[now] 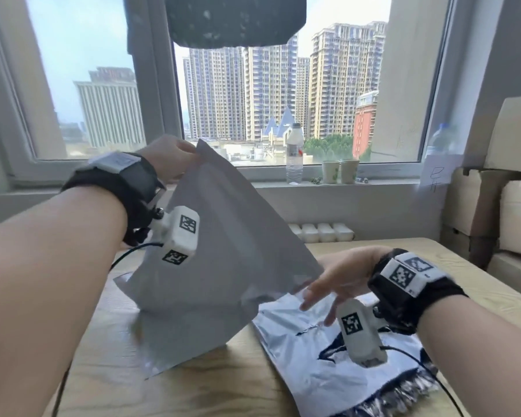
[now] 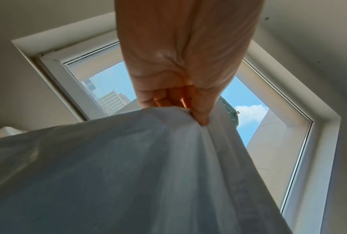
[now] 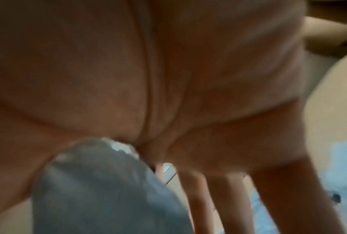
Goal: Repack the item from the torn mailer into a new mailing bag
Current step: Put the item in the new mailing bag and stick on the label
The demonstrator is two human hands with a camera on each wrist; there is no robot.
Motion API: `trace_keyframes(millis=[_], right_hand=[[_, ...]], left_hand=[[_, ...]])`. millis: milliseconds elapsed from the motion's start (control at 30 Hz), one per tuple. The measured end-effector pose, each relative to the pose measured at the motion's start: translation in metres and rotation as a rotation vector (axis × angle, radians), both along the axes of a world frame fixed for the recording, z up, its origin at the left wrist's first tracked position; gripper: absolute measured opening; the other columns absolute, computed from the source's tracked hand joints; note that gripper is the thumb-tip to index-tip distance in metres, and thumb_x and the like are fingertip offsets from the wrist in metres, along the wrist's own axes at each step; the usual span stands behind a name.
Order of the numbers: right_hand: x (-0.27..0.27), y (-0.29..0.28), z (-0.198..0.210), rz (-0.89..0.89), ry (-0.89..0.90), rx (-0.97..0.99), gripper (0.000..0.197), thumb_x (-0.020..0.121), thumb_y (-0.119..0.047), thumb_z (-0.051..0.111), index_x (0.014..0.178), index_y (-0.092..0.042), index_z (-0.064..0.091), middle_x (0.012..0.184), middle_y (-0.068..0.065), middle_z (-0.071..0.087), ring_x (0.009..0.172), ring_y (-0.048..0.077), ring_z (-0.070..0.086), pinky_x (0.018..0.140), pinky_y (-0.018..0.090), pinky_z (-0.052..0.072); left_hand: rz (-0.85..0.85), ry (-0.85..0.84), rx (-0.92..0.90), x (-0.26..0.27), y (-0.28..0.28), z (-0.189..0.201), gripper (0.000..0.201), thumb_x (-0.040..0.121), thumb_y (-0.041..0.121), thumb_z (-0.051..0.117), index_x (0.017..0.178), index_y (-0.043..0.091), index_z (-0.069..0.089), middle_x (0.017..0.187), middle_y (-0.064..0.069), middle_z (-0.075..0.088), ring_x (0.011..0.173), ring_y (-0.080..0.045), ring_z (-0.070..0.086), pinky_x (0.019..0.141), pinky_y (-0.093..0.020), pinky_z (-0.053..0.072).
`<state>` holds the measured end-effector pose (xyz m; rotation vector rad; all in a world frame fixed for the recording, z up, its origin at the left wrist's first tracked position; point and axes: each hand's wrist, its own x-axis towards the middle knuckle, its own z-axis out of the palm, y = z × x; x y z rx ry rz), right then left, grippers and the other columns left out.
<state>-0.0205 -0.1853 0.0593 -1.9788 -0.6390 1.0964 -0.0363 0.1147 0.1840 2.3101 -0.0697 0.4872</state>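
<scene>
My left hand (image 1: 187,156) is raised and pinches the top corner of a grey mailing bag (image 1: 220,266); the bag hangs down to the wooden table (image 1: 103,371). The left wrist view shows thumb and fingers of that hand (image 2: 196,117) clamped on the bag's edge (image 2: 128,174). My right hand (image 1: 319,296) hovers with fingers spread and straight by the bag's lower right corner. Under it lies the item (image 1: 337,365), a white cloth with dark blue print and fringe in shiny plastic. The right wrist view is blurred: straight fingers (image 3: 218,197) beside grey bag plastic (image 3: 100,190).
More grey plastic (image 1: 124,281) lies flat on the table behind the hanging bag. On the window sill stand a water bottle (image 1: 294,155) and two paper cups (image 1: 340,171). Cardboard boxes (image 1: 509,200) are stacked at the right. Wrist camera cables trail over the table.
</scene>
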Motion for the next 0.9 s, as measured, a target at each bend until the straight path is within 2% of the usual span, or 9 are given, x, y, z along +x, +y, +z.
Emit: trace_keyframes(millis=[67,200,267,333,467,567,633,767,900], right_hand=[[0.002,0.017,-0.001,-0.14,-0.168,0.001,0.063,0.072,-0.019,0.081,0.129,-0.02,0.055,0.134,0.005,0.057,0.122,0.024,0.056,0.089,0.044,0.056],[0.013,0.045,0.001,-0.766,-0.499,0.406,0.021,0.085,-0.006,0.067,0.105,-0.001,0.066,0.086,0.008,0.07,0.072,0.016,0.068,0.059,0.028,0.055],[0.019,0.054,0.014,-0.92,-0.472,0.578,0.005,0.084,-0.006,0.067,0.088,-0.007,0.067,0.07,0.003,0.069,0.057,0.012,0.064,0.051,0.022,0.046],[0.023,0.064,0.034,-0.993,-0.428,0.723,0.007,0.082,-0.009,0.072,0.083,-0.011,0.066,0.074,0.004,0.07,0.061,0.014,0.063,0.052,0.022,0.043],[0.035,0.085,0.083,-1.012,-0.546,0.847,0.008,0.077,-0.018,0.076,0.071,-0.016,0.071,0.082,0.01,0.074,0.071,0.025,0.069,0.065,0.036,0.058],[0.038,0.101,0.105,-0.939,-0.681,0.714,0.016,0.077,-0.019,0.072,0.062,-0.015,0.072,0.081,0.015,0.075,0.075,0.035,0.072,0.076,0.05,0.059],[0.041,0.109,0.114,-0.925,-0.669,0.757,0.015,0.082,-0.011,0.07,0.068,-0.016,0.07,0.085,0.016,0.074,0.068,0.032,0.07,0.074,0.048,0.06],[0.052,0.121,0.123,-0.893,-0.695,0.736,0.014,0.081,-0.015,0.071,0.068,-0.014,0.07,0.078,0.015,0.074,0.066,0.03,0.072,0.074,0.046,0.06],[0.067,0.129,0.126,-0.868,-0.663,0.704,0.014,0.081,-0.012,0.07,0.068,-0.009,0.069,0.078,0.019,0.074,0.073,0.035,0.073,0.078,0.049,0.059]], left_hand=[[0.034,-0.05,-0.042,-0.009,0.007,0.006,0.047,0.056,0.064,0.064,0.08,0.026,0.073,0.094,-0.008,0.075,0.095,-0.03,0.07,0.094,-0.047,0.053],[0.05,-0.15,-0.216,-0.016,0.025,0.013,0.021,0.077,0.038,0.073,0.084,0.018,0.07,0.098,-0.009,0.073,0.095,-0.026,0.068,0.093,-0.042,0.054],[0.057,-0.188,-0.307,-0.018,0.041,0.015,0.007,0.087,0.024,0.069,0.084,0.018,0.066,0.095,-0.009,0.07,0.092,-0.025,0.065,0.085,-0.035,0.057],[0.087,-0.24,-0.39,-0.022,0.058,0.019,0.008,0.091,0.017,0.064,0.083,0.019,0.064,0.088,-0.002,0.067,0.089,-0.02,0.062,0.068,-0.022,0.057],[0.307,-0.34,-0.349,-0.029,0.099,0.023,0.005,0.087,0.026,0.068,0.087,0.023,0.064,0.083,-0.001,0.058,0.068,-0.014,0.051,0.062,-0.022,0.042],[0.376,-0.197,-0.318,-0.029,0.113,0.007,0.004,0.091,0.016,0.061,0.093,0.018,0.059,0.077,-0.008,0.06,0.045,-0.013,0.055,0.042,-0.019,0.045],[0.399,-0.166,-0.349,-0.024,0.117,-0.002,0.013,0.095,0.006,0.047,0.101,0.014,0.055,0.072,-0.009,0.059,0.032,-0.009,0.056,0.037,-0.02,0.049],[0.46,-0.282,-0.337,-0.018,0.12,0.0,0.014,0.094,0.008,0.045,0.103,0.014,0.054,0.075,-0.011,0.061,0.039,-0.016,0.059,0.039,-0.022,0.052],[0.349,-0.29,-0.553,-0.01,0.117,0.008,0.019,0.094,-0.002,0.04,0.096,0.013,0.05,0.083,-0.02,0.065,0.044,-0.025,0.067,0.057,-0.04,0.06]])
